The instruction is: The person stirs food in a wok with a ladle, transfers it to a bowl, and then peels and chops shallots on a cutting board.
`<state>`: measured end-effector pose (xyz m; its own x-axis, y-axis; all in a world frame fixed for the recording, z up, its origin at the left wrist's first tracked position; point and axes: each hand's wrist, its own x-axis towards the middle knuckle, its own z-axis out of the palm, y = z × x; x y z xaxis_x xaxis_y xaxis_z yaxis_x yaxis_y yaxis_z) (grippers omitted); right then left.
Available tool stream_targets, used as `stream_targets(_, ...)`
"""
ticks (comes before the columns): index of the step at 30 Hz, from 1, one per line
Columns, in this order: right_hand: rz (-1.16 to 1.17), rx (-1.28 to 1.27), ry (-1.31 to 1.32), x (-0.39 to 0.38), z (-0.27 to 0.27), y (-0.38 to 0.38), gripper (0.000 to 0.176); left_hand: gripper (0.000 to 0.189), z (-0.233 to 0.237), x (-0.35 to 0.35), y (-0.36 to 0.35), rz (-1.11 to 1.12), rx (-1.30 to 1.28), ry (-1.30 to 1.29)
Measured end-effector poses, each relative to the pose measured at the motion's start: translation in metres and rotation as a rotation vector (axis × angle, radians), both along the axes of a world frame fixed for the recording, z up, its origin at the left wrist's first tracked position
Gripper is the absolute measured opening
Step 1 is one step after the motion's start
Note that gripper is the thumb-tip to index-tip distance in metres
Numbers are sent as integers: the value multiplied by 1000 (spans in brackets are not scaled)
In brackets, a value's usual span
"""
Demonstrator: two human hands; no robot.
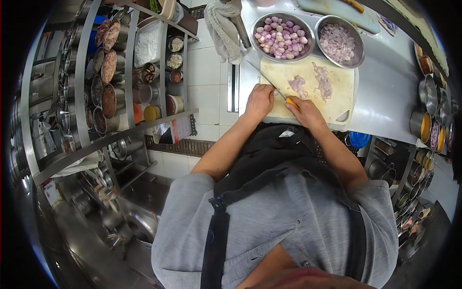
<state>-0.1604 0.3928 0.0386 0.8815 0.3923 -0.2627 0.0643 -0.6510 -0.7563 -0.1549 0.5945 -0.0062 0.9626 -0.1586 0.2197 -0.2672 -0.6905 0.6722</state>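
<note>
On the pale cutting board, my right hand is closed around the orange handle of a knife, whose blade points up and to the left. My left hand rests at the board's left edge beside the blade, its fingers closed; what they hold, if anything, is hidden. Two small piles of chopped shallots lie on the board beyond my hands. Past the board's far edge stand a metal bowl of whole peeled shallots and a perforated metal bowl of chopped shallots.
A towel hangs left of the board. Farther left stands a metal rack with many food containers. Another board lies at the back of the counter. Metal pots line the right side.
</note>
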Motion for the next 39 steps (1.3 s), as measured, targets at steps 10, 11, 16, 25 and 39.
stream_targets(10,-31,37,28,1,1,1,37,11,0,2,0,-4,-6,-9)
stream_targets(11,-22,36,23,2,-4,2,37,11,-1,2,0,-4,-6,-8)
stream_targets(16,11,4,9,10,-15,11,36,11,1,2,0,-10,-2,-4)
stream_targets(25,-18,31,64,6,-14,8,36,12,1,2,0,-4,-5,-6)
stream_targets(39,-97,3,10,-10,-4,-19,35,22,4,12,-14,39,57,61)
